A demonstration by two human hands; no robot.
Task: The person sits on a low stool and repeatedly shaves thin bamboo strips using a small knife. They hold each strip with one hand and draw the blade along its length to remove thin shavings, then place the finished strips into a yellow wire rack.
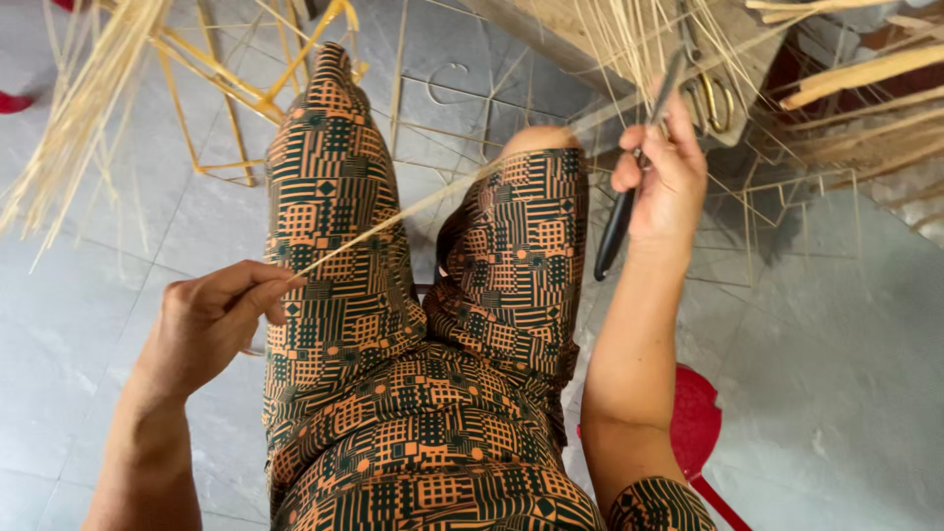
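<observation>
While you sit on the red stool (700, 418) with both knees raised, your left hand (211, 320) pinches the near end of a thin bamboo strip (413, 208) between thumb and fingertips, the grip pressed together on it. The strip runs from that pinch up and to the right, across your patterned trousers (344, 236), toward your right hand (667, 177). It appears to be held taut so that it stays straight over your knees.

Your right hand is closed around a knife with a black handle (616, 231). The handle points down toward you and the blade rises to the far side, where it is hard to pick out among the strips. The grip is wrapped on the tool, held upright near the far end of the strip, likely so the edge can meet it.

On the far left, a loose bundle of pale strips (74, 108) hangs beside a yellow wire frame (236, 93). On the far right, more strips and scissors with brass-coloured loops (716, 98) rest on a wooden block. Thin wire frames lie on the grey tiled floor (836, 374).
</observation>
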